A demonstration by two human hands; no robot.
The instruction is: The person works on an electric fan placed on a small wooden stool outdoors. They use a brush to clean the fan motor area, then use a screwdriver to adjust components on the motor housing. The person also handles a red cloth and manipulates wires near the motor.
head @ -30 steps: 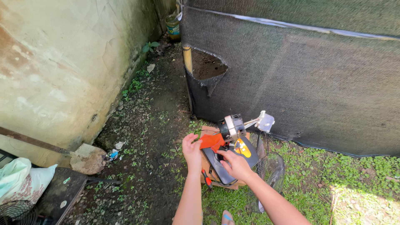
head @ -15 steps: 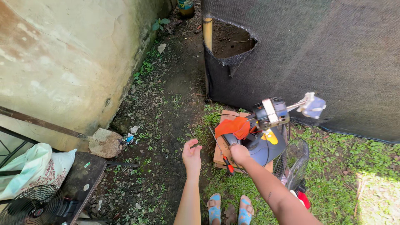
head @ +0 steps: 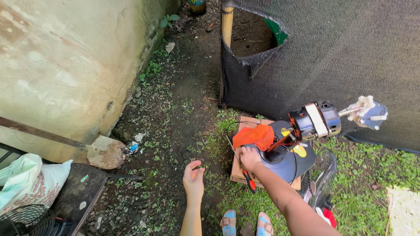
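Right hand is closed on the dark blue fan base, which sits on a cardboard sheet in the grass by the black mesh fence, orange cloth draped on it and a red-handled screwdriver touching it. Left hand hangs open over the dirt, holding nothing. The motor sticks out bare to the right, wire fan guard just beside the base.

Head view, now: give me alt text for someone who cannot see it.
Right hand rests on a dismantled fan motor and dark housing draped with an orange cloth, on a board over grass. Left hand hovers open above dirt; a screwdriver lies beside the board.
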